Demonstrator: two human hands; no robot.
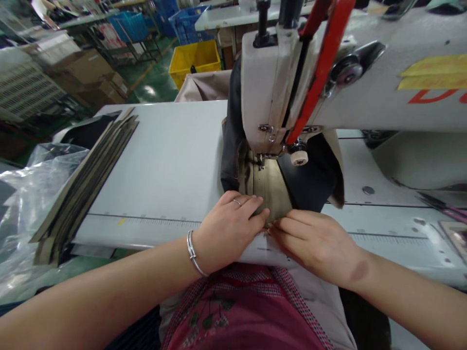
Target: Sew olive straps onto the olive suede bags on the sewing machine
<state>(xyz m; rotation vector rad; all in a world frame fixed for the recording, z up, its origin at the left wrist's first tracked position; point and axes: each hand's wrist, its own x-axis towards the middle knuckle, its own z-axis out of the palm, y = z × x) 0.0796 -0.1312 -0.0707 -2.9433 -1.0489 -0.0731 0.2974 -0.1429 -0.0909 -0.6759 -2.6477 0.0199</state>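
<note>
A white sewing machine stands over a piece of dark and khaki fabric, whose khaki strip runs under the presser foot. My left hand, with a ring and a silver bangle, has its fingers bent and pressed on the near left part of the strip. My right hand pinches the strip's near edge, close to the table's front. The fingertips of both hands almost meet there. Black fabric bulges up to the right of the needle area.
A stack of khaki and dark strips lies on the left of the white table, beside clear plastic. Scissors rest at the far right. A yellow crate and cardboard boxes stand behind.
</note>
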